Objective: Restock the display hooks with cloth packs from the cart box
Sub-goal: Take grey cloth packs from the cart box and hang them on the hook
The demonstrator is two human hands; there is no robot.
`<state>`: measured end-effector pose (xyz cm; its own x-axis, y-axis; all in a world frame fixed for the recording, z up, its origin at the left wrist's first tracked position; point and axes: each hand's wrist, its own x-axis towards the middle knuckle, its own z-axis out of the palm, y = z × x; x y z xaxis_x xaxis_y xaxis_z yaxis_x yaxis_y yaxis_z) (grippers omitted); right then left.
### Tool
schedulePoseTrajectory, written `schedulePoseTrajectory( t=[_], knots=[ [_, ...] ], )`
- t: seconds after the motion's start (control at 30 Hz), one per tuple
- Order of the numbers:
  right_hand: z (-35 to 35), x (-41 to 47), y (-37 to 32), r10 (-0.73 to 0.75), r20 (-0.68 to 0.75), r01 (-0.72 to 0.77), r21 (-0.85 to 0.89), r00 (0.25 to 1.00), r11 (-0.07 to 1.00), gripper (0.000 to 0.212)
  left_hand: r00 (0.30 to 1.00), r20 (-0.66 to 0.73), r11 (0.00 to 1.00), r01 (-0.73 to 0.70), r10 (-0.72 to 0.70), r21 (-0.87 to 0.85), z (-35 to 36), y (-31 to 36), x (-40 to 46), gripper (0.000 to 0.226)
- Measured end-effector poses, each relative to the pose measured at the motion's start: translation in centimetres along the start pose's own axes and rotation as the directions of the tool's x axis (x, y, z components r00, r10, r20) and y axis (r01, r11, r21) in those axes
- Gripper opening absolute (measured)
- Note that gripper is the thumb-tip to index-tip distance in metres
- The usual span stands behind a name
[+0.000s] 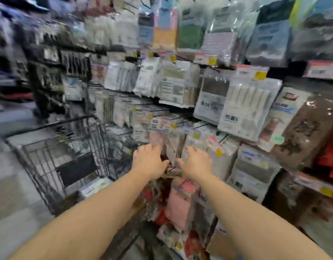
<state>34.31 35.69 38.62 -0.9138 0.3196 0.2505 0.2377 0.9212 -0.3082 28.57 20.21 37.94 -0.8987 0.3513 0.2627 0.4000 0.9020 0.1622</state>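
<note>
The frame is motion-blurred. Both arms reach forward to a low row of the display. My left hand (pixel 149 159) and my right hand (pixel 196 160) press on either side of a clear cloth pack (pixel 173 147) hanging on a hook, fingers against its plastic. Whether either hand actually grips it is too blurred to tell. Pink and grey cloth packs (pixel 178 201) hang on the row below my wrists. The black wire cart (pixel 68 156) stands to the left; a pale pack (pixel 95 185) lies in it.
Rows of hooks (pixel 199 126) with packaged goods fill the wall ahead and to the right. Brown and grey packs (pixel 304 132) jut out at the right. Price tags (pixel 260 75) line the rails. Grey floor (pixel 11 184) lies to the left of the cart.
</note>
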Motion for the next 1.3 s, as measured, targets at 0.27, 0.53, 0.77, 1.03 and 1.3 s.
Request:
schedulePoseTrajectory(
  t=[0.27, 0.53, 0.77, 1.03, 1.3],
  knots=[
    [13.3, 7.6, -10.9, -0.224, 0.231, 0.206, 0.101, 0.947, 0.973, 0.063, 0.942, 0.077, 0.945, 0.321, -0.325, 0.065, 5.1, -15.7, 3.3, 0.071],
    [25.4, 17.2, -14.3, -0.264, 0.479, 0.212, 0.161, 0.837, 0.964, 0.063, 0.809, 0.176, 0.828, 0.554, -0.56, 0.087, 13.0, -25.9, 7.9, 0.073],
    [33.0, 22.0, -15.6, -0.221, 0.625, 0.169, 0.142, 0.749, 0.975, 0.062, 0.637, 0.326, 0.684, 0.728, -0.699, 0.045, 19.7, -31.6, 9.2, 0.077],
    [43.1, 25.2, -18.8, -0.174, 0.744, 0.092, 0.15, 0.645, 0.984, 0.061, 0.457, 0.514, 0.5, 0.864, -0.726, -0.062, 29.3, -38.1, 10.4, 0.074],
    [55.0, 25.2, -22.2, -0.01, 0.852, -0.083, 0.062, 0.524, 0.995, 0.061, 0.224, 0.681, 0.135, 0.974, -0.697, -0.183, 39.2, -46.1, 12.4, 0.057]
  ],
)
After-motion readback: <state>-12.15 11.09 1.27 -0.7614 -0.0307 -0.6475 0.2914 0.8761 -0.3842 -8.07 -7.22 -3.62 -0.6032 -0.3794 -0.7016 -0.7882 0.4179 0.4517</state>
